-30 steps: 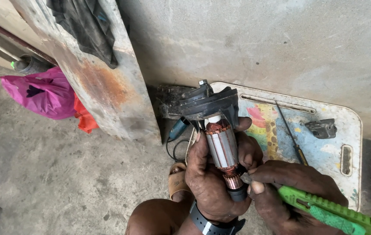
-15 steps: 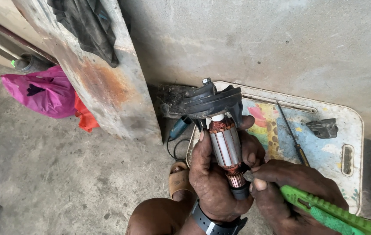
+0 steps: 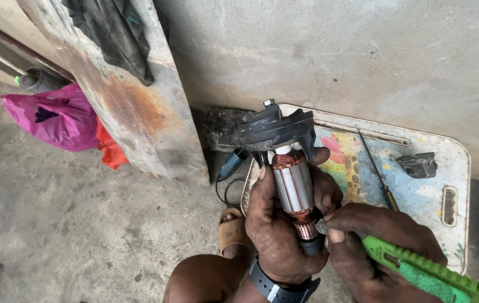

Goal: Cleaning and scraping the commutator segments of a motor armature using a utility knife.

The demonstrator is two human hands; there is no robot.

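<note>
Your left hand (image 3: 284,235) is wrapped tight round a motor armature (image 3: 294,188), thumb up one side, fingers round the other, so the silver laminated core & copper windings show between them. It's held upright in front of you, above your knee, w/ the black gear housing (image 3: 267,130) still on its top end and the copper commutator (image 3: 306,228) at the bottom, just above the wrist. There's a black watch (image 3: 276,286) on that wrist.

Your right hand (image 3: 377,247) is clenched on a green utility knife (image 3: 430,275); thumb & forefinger pinch its front end right up against the commutator. Can't tell if the blade tip is touching the copper, your fingers hide it.

Behind the armature, a worn plastic tray (image 3: 452,168) w/ a faded cartoon print lies on the concrete floor (image 3: 82,224) against the wall. On it: a thin screwdriver (image 3: 377,171) and a small grey metal part (image 3: 417,164), well apart from your hands. A blue-handled tool w/ black cable (image 3: 231,165) sits just left of the tray. A rusty metal sheet (image 3: 138,106) leans on the wall w/ a dark cloth (image 3: 116,33) over it; a pink bag (image 3: 54,118) & an orange one (image 3: 110,151) lie at its foot. Your sandalled foot (image 3: 231,233) is under the left hand
</note>
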